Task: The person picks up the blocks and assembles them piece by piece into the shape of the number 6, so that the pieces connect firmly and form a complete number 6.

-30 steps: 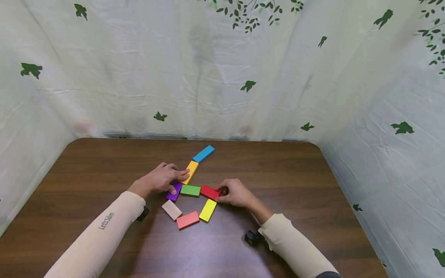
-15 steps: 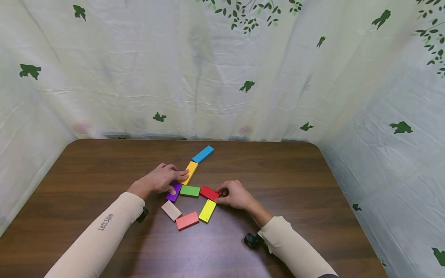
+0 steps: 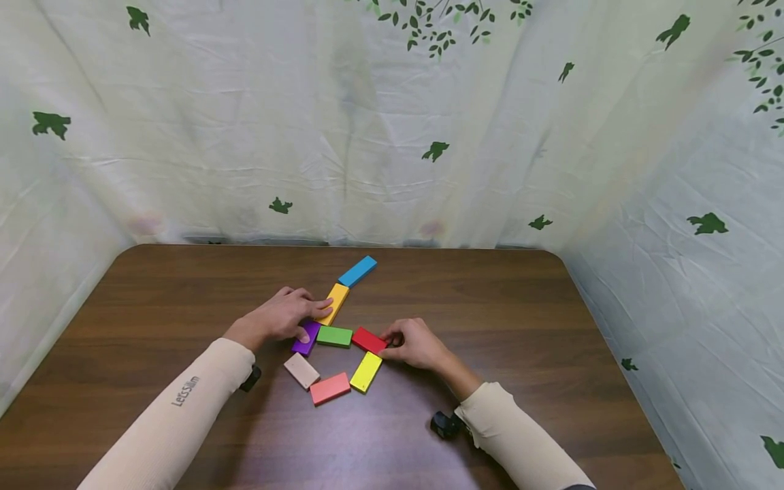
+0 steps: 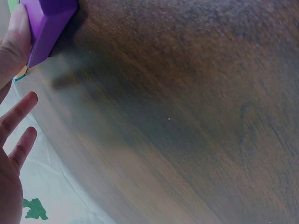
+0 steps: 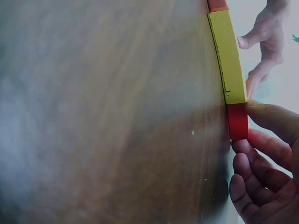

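Note:
My left hand (image 3: 284,316) lies over the left side of a figure of flat coloured blocks. Its thumb rests on the purple block (image 3: 306,339), and fingertips touch the orange block (image 3: 337,299). In the left wrist view the thumb presses the purple block (image 4: 49,28) while other fingers stretch out loosely. My right hand (image 3: 418,342) pinches the outer end of the red block (image 3: 369,339) between thumb and index finger; the right wrist view shows this grip on the red block (image 5: 238,122). A green block (image 3: 334,337) lies between purple and red. The yellow block (image 3: 366,372) meets the red one.
A pale beige block (image 3: 302,371) and a coral block (image 3: 330,389) complete the lower side of the ring. Beyond the orange block lies a blue block (image 3: 358,271). Brown wooden tabletop (image 3: 520,306) surrounds them, with a white leaf-printed curtain (image 3: 343,122) behind.
Hardly anything differs: the right hand has settled very slightly lower at the red block. The left hand and the blocks keep their places.

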### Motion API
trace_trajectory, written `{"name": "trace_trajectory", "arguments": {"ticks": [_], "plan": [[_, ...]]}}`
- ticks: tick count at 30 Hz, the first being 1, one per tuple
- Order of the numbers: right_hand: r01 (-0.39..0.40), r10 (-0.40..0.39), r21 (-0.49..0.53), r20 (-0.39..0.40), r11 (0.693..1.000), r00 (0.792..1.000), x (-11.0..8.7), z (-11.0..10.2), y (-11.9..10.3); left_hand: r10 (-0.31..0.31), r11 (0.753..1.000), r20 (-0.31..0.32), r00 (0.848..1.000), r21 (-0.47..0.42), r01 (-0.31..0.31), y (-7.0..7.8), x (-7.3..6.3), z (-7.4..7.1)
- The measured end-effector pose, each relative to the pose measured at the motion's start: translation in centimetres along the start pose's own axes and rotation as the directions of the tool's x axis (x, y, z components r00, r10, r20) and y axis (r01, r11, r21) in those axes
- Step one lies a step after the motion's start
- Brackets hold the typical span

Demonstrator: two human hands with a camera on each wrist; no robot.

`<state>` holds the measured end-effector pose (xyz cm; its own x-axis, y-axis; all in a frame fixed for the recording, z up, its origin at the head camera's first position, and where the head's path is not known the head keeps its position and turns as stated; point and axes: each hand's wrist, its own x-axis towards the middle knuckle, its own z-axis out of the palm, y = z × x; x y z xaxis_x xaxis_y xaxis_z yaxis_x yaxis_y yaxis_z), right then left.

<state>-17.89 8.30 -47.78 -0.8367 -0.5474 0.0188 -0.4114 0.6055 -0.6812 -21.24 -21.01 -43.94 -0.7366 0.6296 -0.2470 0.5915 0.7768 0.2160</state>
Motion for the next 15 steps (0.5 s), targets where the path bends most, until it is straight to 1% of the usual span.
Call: {"name": "trace_trajectory", "arguments": {"ticks": [15], "plan": [[0.008,-0.008,-0.012,0.001,1.000,1.000,-0.05,0.00,-0.10,-0.003,1.000,0.002,1.000,-0.006,0.003,0.00,0.03,0.07]]}}
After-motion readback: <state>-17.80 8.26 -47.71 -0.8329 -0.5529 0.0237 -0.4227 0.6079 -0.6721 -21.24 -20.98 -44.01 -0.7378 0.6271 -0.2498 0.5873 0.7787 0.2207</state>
